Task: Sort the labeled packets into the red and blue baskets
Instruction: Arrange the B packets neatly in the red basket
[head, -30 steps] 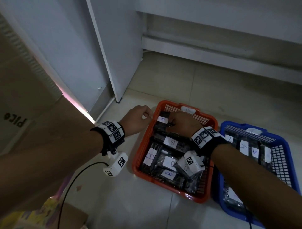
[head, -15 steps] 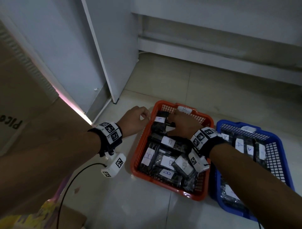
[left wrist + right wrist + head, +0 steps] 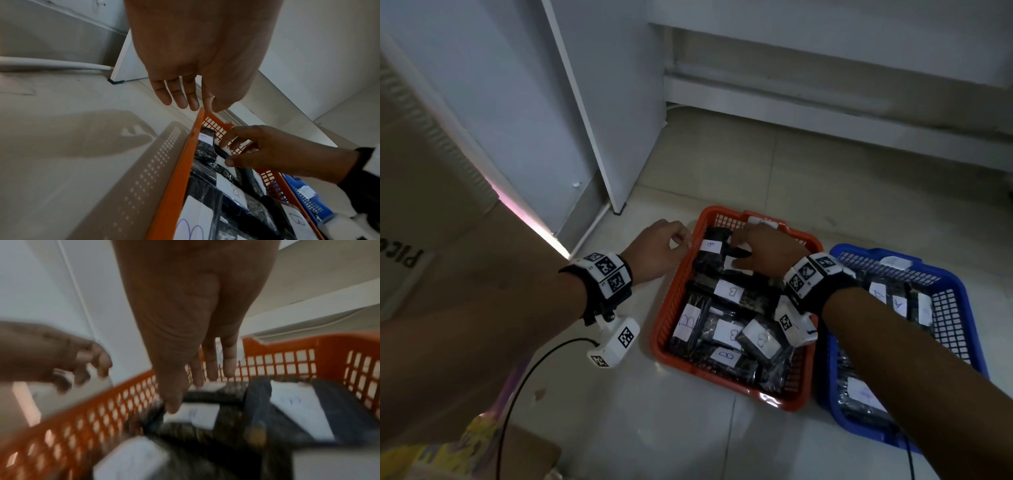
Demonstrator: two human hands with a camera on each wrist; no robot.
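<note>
The red basket (image 3: 664, 329) stands on the floor, holding several black packets with white labels marked B (image 3: 729, 291). Right of it, the blue basket (image 3: 955, 308) holds packets marked A (image 3: 900, 303). My right hand (image 3: 756, 253) reaches into the far end of the red basket. Its fingers are spread and stretched out, with thumb and fingertips resting on a black packet (image 3: 736, 251) there. In the blurred right wrist view my right thumb (image 3: 172, 408) touches a label. My left hand (image 3: 664, 250) hangs relaxed at the basket's far left corner, with its fingertips (image 3: 207, 110) against the rim (image 3: 180, 162).
A white cabinet panel (image 3: 599, 137) stands just behind the baskets, and a low wall ledge (image 3: 825, 102) runs at the back. A cardboard box (image 3: 414, 205) is at the left. A black cable (image 3: 517, 394) crosses the tiled floor near some yellow printed packaging (image 3: 448, 452).
My right hand's fingers have uncurled and stretched out over the packet at the far end of the red basket. My left hand has stayed at the rim.
</note>
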